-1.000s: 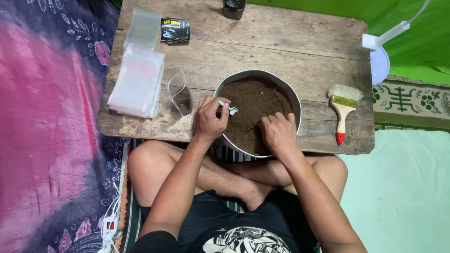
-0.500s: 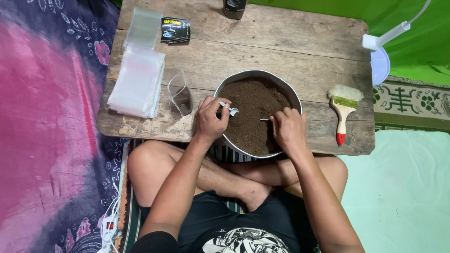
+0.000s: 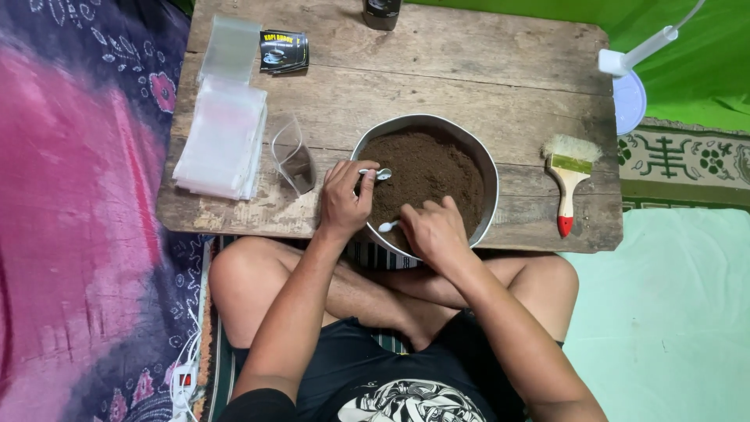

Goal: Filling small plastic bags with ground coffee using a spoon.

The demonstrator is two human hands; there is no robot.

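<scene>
Left hand point(image 3: 345, 197) fingers closed on small spoon point(image 3: 378, 173), over near rim of metal bowl point(image 3: 491, 170) of brown powder point(image 3: 428, 173). Right hand point(image 3: 434, 231) fingers pinch second spoon point(image 3: 388, 227) at powder's near edge.

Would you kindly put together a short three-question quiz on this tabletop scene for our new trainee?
1. True or false: the metal bowl holds dark brown powder.
2. What lies on the wooden table just right of the bowl? A) scissors B) a paintbrush with a red-tipped handle C) a cup
3. Which hand holds a small spoon over the bowl's left edge?

Key
1. True.
2. B, the paintbrush.
3. The left hand, holding the spoon; the right hand is at the near rim with another small white utensil.
</scene>
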